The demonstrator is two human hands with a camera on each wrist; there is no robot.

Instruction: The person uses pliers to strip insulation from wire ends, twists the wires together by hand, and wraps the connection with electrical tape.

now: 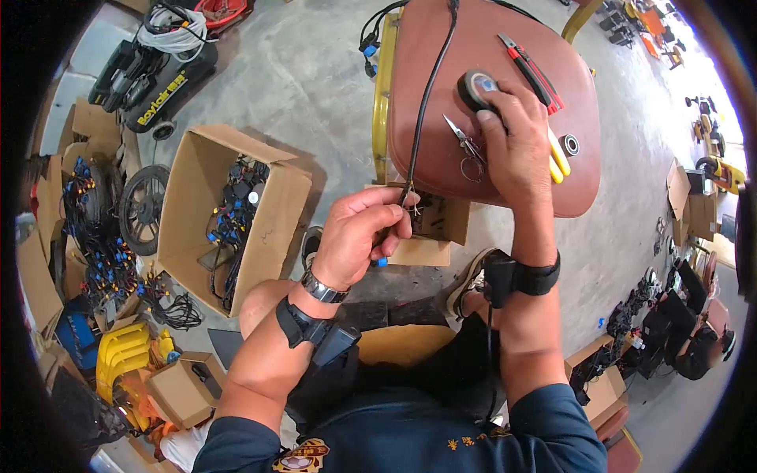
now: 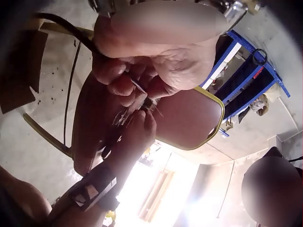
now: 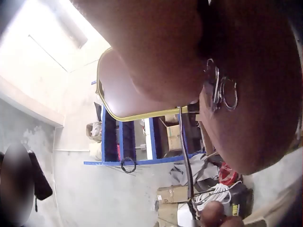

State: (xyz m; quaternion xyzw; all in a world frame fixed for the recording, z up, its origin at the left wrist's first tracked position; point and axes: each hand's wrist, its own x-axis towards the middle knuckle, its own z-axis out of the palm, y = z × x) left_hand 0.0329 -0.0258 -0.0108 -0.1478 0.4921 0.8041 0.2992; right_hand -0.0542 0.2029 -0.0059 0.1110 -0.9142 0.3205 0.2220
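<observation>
In the head view my left hand point(image 1: 363, 232) pinches a black cable point(image 1: 426, 102) between thumb and fingers. Thin bare wire strands point(image 1: 415, 199) stick out beside the fingertips. The cable runs up across the brown seat of a chair point(image 1: 422, 47). My right hand point(image 1: 516, 142) is over the seat, thumb and fingers at the edge of a roll of black tape point(image 1: 475, 89), gripping it. Small scissors point(image 1: 464, 138) lie left of that hand. A red-and-black handled cutting tool point(image 1: 530, 72), a yellow-handled tool point(image 1: 559, 162) and a metal bearing point(image 1: 571, 145) lie to its right.
Below the seat stands an open cardboard box point(image 1: 430, 251). A larger box point(image 1: 272, 229) to the left holds black parts with blue connectors. A black tool case point(image 1: 169, 79) with coiled hose sits at upper left. More boxes and cables line both sides.
</observation>
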